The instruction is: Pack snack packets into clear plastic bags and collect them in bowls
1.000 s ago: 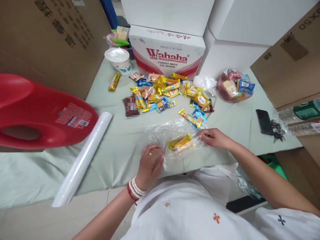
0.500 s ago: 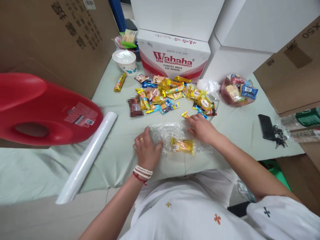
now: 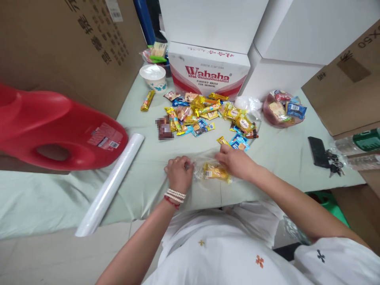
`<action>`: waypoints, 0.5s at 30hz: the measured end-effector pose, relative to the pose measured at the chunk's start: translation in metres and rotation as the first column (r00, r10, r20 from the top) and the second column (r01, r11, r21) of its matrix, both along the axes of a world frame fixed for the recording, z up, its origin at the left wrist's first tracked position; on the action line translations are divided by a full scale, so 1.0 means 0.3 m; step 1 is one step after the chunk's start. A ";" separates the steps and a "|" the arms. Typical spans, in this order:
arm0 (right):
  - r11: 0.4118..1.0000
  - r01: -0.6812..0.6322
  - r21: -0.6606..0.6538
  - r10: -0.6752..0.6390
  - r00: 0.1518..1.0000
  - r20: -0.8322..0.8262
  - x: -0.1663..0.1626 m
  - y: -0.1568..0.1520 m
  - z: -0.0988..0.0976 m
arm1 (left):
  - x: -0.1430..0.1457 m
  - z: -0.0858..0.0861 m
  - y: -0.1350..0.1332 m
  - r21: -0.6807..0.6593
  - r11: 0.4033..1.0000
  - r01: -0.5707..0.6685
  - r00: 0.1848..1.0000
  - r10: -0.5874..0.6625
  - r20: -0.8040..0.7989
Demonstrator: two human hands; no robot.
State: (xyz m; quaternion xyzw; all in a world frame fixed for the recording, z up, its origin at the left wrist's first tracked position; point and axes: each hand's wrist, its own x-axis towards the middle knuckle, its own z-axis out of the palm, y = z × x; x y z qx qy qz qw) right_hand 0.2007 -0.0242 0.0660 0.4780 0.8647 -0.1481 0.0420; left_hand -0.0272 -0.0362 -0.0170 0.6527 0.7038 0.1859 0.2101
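Observation:
A yellow snack packet (image 3: 214, 171) lies inside a clear plastic bag (image 3: 199, 168) near the front edge of the pale green table (image 3: 148, 158). My left hand (image 3: 179, 173) is closed, its fingers pinching the bag's left end. On the packet's right, my right hand (image 3: 236, 161) is closed on the bag, folding the film over the packet. A heap of wrapped snacks (image 3: 204, 113) lies behind my hands in the middle of the table.
A roll of clear film (image 3: 111, 184) and a red jug (image 3: 56, 130) lie at the left. A Wahaha box (image 3: 209, 71), a paper cup (image 3: 153, 77) and cardboard boxes stand at the back. A filled snack bag (image 3: 283, 109), phone (image 3: 316, 151), keys and bottles sit at the right.
The flat bag has been gathered and folded towards the packet. My left hand went from pressing the film to pinching it. My right hand moved in over the packet.

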 end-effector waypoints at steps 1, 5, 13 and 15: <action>0.999 -0.039 0.011 0.039 0.999 0.025 -0.004 -0.043 -0.001 | 0.005 0.000 -0.004 0.018 1.000 -0.009 1.000 0.009 -0.014; 0.995 -0.098 -0.027 0.099 0.995 0.030 0.002 -0.184 -0.048 | -0.009 -0.007 -0.013 0.067 0.998 -0.007 1.000 0.009 -0.024; 0.995 -0.038 -0.091 0.030 0.995 -0.094 0.032 -0.218 -0.134 | -0.100 0.116 -0.057 -0.059 0.996 0.067 0.848 -0.026 0.529; 0.996 -0.036 -0.085 0.024 0.990 -0.136 0.016 -0.213 -0.142 | -0.044 0.156 -0.072 -0.088 0.988 0.124 0.787 -0.044 0.615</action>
